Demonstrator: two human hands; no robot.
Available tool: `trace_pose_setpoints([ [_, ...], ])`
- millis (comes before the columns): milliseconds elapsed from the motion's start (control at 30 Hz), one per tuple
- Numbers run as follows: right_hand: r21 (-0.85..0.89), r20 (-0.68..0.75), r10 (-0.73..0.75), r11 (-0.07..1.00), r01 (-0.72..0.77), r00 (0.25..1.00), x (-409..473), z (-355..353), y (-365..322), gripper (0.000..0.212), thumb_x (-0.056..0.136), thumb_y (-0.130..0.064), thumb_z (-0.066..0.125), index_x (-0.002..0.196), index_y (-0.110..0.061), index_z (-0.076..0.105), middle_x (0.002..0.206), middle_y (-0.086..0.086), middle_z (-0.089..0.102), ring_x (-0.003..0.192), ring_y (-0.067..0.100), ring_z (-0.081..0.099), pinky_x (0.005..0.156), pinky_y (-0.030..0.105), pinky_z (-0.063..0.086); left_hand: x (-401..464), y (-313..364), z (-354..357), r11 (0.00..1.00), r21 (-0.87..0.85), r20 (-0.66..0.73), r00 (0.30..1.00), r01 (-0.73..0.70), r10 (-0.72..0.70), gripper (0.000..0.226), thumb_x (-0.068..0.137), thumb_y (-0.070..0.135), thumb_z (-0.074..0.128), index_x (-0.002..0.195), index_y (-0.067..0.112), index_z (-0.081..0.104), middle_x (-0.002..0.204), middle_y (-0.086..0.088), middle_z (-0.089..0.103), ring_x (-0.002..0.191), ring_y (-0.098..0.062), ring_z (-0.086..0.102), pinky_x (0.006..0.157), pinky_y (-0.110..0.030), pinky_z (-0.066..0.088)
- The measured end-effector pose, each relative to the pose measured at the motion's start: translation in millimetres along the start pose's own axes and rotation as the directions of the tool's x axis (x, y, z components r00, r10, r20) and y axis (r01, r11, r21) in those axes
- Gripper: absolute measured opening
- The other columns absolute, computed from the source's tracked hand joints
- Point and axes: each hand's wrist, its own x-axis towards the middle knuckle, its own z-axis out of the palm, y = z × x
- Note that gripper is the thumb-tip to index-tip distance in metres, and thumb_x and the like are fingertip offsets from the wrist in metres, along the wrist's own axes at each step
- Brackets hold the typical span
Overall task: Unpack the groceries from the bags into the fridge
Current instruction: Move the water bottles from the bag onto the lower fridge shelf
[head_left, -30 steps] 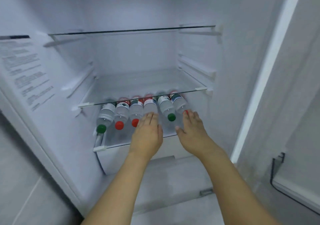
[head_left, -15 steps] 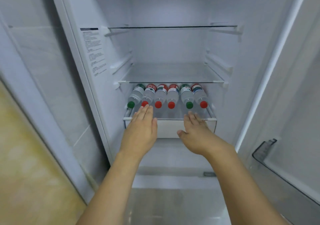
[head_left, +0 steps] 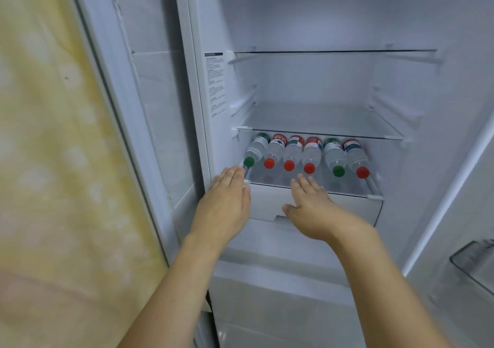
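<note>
1. Six clear plastic water bottles [head_left: 311, 153] lay in a row: four with red caps [head_left: 309, 168], two with green caps [head_left: 338, 171].
2. Three glass fridge shelves [head_left: 320, 133] showed.
3. Two bare hands [head_left: 224, 203] reached in.

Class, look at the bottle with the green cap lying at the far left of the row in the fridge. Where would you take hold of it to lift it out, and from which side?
Grip the far-left bottle at its neck, just behind the green cap, coming from the front. It lies on its side with the cap toward the door, its body beside the next bottle and close under the glass shelf, so only that end looks free.
</note>
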Motion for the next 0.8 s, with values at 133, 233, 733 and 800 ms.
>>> trace_pose_setpoints([
  [133,-0.003,0.022,-0.065,0.998,0.065,0.998,3,-2,-12,0.064,0.105,-0.035,0.026,0.154,-0.012,-0.008,0.16,0.005,-0.02,0.147,0.021,-0.019,0.118,0.036,-0.008,-8,-5,-11,0.998,0.04,-0.013,0.999,0.05,-0.05,0.051,0.104,0.028,0.032,0.151,0.007,0.028,0.158,-0.008,0.029,0.147,-0.02,0.022,0.121,-0.029,0.013],
  [233,-0.011,0.041,-0.115,0.993,0.116,0.992,3,-1,-19,0.064,0.105,-0.035,0.026,0.154,-0.012,-0.008,0.16,0.005,-0.02,0.147,0.021,-0.018,0.118,0.035,-0.008,-17,-6,-20,0.993,0.061,-0.031,0.994,0.102,-0.101,0.053,0.105,0.03,0.03,0.153,0.01,0.023,0.16,-0.007,0.024,0.148,-0.017,0.018,0.122,-0.031,0.013],
  [733,0.013,0.146,-0.482,0.874,0.485,0.864,-30,18,-102,0.062,0.104,-0.031,0.027,0.155,-0.011,-0.002,0.161,0.006,-0.014,0.148,0.021,-0.013,0.118,0.035,-0.004,-129,-4,-84,0.898,0.236,-0.242,0.918,0.37,-0.315,0.049,0.104,0.027,0.035,0.149,0.009,0.034,0.154,-0.006,0.036,0.145,-0.018,0.027,0.117,-0.026,0.015],
  [800,0.012,0.159,-0.528,0.846,0.533,0.834,-38,20,-115,0.062,0.104,-0.03,0.027,0.155,-0.011,-0.003,0.161,0.006,-0.015,0.148,0.021,-0.014,0.118,0.035,-0.004,-146,-3,-94,0.878,0.261,-0.266,0.904,0.402,-0.335,0.05,0.104,0.028,0.033,0.15,0.009,0.033,0.155,-0.005,0.035,0.146,-0.018,0.026,0.117,-0.025,0.012],
])
